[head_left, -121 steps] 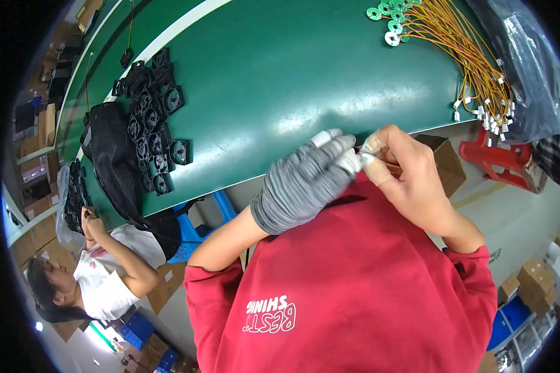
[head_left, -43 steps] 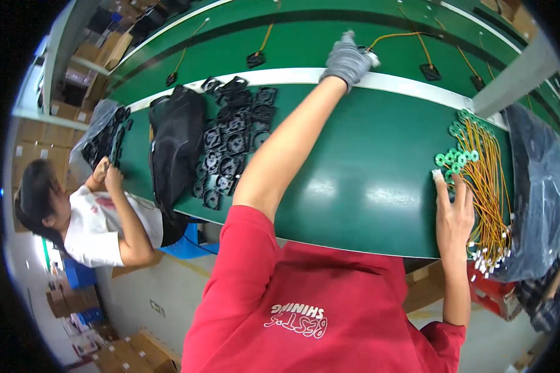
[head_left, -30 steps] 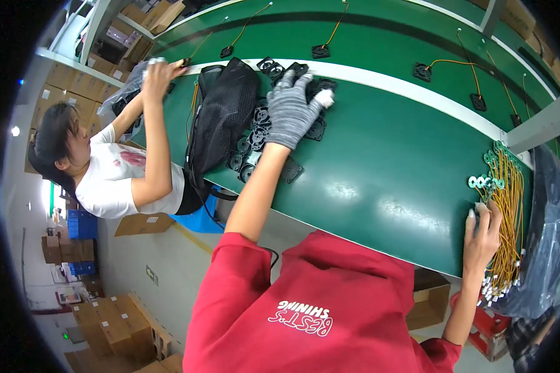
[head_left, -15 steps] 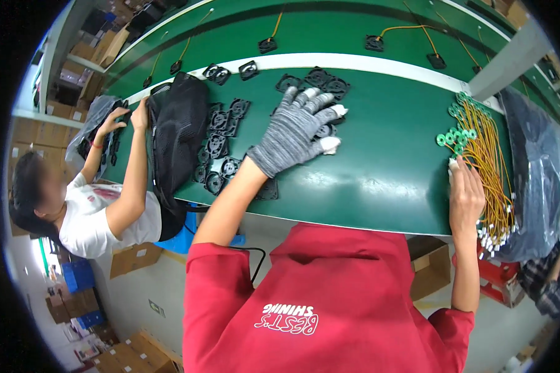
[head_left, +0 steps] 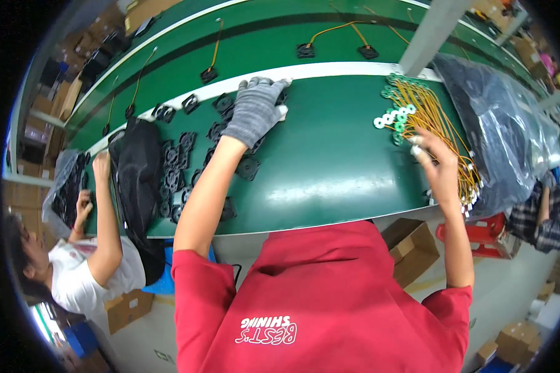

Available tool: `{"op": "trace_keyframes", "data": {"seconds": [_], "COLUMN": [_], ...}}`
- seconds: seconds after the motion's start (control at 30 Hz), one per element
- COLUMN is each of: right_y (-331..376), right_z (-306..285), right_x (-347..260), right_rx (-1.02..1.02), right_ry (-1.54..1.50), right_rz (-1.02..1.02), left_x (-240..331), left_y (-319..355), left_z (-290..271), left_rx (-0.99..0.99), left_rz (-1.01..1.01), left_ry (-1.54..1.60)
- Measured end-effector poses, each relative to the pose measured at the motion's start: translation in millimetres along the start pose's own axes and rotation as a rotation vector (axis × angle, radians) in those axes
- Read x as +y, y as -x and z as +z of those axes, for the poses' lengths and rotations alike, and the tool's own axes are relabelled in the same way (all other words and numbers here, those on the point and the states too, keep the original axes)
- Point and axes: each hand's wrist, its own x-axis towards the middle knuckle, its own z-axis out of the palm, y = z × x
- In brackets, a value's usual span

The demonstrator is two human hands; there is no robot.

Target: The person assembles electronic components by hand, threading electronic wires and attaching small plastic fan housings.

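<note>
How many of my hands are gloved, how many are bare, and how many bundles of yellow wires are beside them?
Gloved: 1, the left hand
Bare: 1, the right hand
Wires: 1, the yellow wire bundle
Total: 3

Bright overhead light; belt glare; fisheye-bent, dark rim

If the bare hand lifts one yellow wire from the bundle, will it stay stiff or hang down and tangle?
The yellow wires look thin and curve loosely, so one would probably droop. They lie packed together under the right hand, so neighbours may drag along. The ring ends seem light.
</note>
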Motion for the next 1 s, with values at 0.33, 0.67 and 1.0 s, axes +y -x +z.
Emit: {"op": "trace_keyframes", "data": {"seconds": [0.33, 0.67, 1.0], "right_y": [-85.8, -7.8, -79.4], "right_z": [-156.7, 18.8, -55.4], "right_x": [2.6, -65.8, 9.8], "right_rx": [0.990, 0.037, 0.132], "right_ry": [-0.539, -0.210, -0.650], "right_rz": [-0.128, -0.321, 0.257], "left_x": [87.0, 90.1, 81.5], "left_y": [79.7, 125.2, 124.6], "left_z": [-25.9, -8.4, 5.8], "left_rx": [-0.287, -0.131, 0.328], "left_rz": [-0.349, -0.322, -0.105], "left_ry": [1.979, 1.709, 0.753]}}
